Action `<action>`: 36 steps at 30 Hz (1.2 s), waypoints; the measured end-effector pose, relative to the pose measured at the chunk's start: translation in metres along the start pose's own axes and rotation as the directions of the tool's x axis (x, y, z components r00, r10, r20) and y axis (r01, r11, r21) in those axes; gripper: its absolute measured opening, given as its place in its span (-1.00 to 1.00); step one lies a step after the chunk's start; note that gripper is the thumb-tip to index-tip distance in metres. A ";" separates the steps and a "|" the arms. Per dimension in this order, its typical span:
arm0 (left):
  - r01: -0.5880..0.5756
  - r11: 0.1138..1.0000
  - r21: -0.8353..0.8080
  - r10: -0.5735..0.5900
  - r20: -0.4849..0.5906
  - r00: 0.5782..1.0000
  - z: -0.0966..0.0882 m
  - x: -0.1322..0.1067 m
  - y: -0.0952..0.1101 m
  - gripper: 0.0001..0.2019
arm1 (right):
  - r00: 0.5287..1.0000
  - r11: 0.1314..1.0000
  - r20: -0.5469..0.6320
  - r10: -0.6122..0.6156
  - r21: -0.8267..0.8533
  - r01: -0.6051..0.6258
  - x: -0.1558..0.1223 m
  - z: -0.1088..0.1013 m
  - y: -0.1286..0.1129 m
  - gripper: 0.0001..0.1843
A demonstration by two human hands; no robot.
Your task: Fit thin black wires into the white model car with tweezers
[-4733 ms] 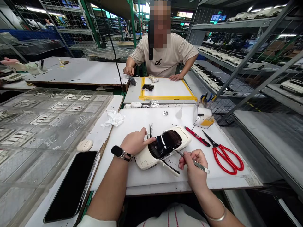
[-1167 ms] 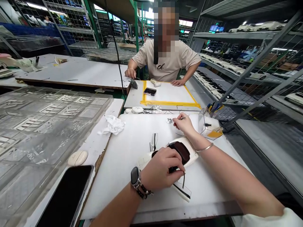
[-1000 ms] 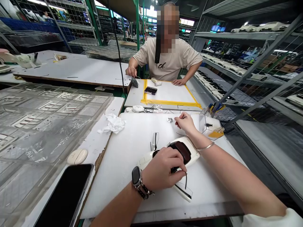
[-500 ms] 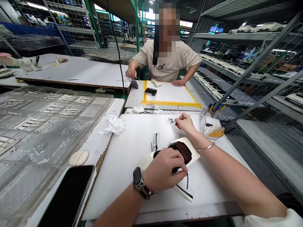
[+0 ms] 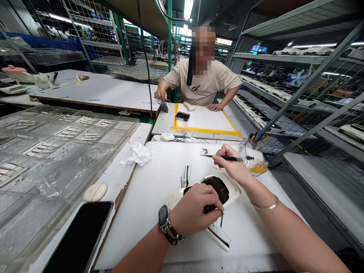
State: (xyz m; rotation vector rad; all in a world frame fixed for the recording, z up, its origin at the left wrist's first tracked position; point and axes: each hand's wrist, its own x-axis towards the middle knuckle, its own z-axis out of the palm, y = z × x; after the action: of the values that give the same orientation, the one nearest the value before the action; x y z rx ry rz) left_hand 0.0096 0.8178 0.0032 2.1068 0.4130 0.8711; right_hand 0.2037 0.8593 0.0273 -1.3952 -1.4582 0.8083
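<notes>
A white model car (image 5: 233, 188) with a dark red interior lies on the white foam-topped table, both doors swung out. The near door (image 5: 218, 239) and far door (image 5: 186, 176) have clear window panes. Over the car's middle, my left hand (image 5: 196, 208) pinches a thin black strip (image 5: 222, 219) between thumb and fingertips, its end hanging down. My right hand (image 5: 231, 163), beyond the car, is closed around slim black tweezers (image 5: 224, 157). Their tip points left, close to a small silvery blob (image 5: 204, 151) on the table.
A clear box (image 5: 247, 151) of tools stands at the right. Crumpled tissue (image 5: 138, 153), an earbud case (image 5: 95, 192), a phone (image 5: 79, 235) and a compartment tray (image 5: 65, 151) lie left. Opposite sits a co-worker (image 5: 201, 83). Racks of model cars (image 5: 261, 91) line the right.
My right hand has drawn back and to the right from the silvery blob, and the tweezers now show plainly. My left hand keeps its pinch on the black strip over the car.
</notes>
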 end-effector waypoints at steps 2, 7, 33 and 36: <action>0.005 0.999 -0.040 -0.006 -0.016 1.000 -0.001 0.000 0.002 -0.90 | 0.997 0.988 0.050 -0.059 0.144 0.052 -0.017 -0.007 -0.008 -0.74; 0.058 0.985 -0.164 -0.073 -0.090 0.993 -0.004 0.002 0.006 -0.93 | 0.986 0.874 0.072 -0.151 0.476 0.099 -0.057 -0.020 -0.022 -0.77; 0.236 0.917 -0.322 -0.206 0.122 0.971 -0.013 0.005 0.003 -0.85 | 0.947 0.867 0.288 -0.141 0.498 -0.023 -0.108 -0.030 -0.011 -0.79; 0.208 0.930 -0.303 -0.177 0.128 0.976 -0.014 0.004 0.002 -0.85 | 0.939 0.860 0.298 -0.172 0.510 -0.004 -0.107 -0.029 -0.011 -0.79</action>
State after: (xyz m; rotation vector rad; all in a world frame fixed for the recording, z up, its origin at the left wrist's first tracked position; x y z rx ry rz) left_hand 0.0030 0.8263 0.0130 1.7721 0.3932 0.6667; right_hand 0.2178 0.7490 0.0285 -0.8118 -1.4048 1.3108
